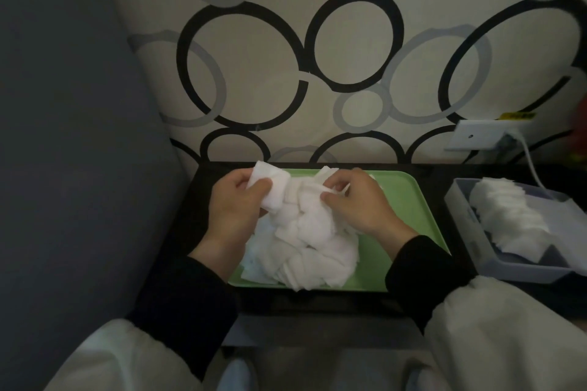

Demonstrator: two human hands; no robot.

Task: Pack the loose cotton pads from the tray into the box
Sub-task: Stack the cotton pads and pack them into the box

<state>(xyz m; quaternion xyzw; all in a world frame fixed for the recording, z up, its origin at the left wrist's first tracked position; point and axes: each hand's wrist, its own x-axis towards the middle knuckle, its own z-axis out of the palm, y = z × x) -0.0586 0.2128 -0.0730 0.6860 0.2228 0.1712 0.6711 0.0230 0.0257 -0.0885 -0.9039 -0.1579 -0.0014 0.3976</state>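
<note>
- Cotton pads lie in a loose white heap on the green tray, filling its left and middle parts, from the near rim almost to the far rim.
- I see my left hand over the far left of the heap. Its fingers and thumb are curled round a small stack of pads, which it holds just above the heap.
- My right hand is at the far side of the heap, thumb and forefinger closed in a pinch on the edge of one or more pads. I cannot tell how many.
- Both hands are close together, with the far part of the heap between them.
- To the right of the tray stands the pale grey box, open at the top. A row of pads stands on edge inside it, running from far to near.
- Tray and box both sit on a black table, just beside each other.
- Behind the table rises a wall patterned with black and grey rings. On it at the far right is a white socket, from which a white cable drops behind the box.
- Black sleeves cover both wrists.
</note>
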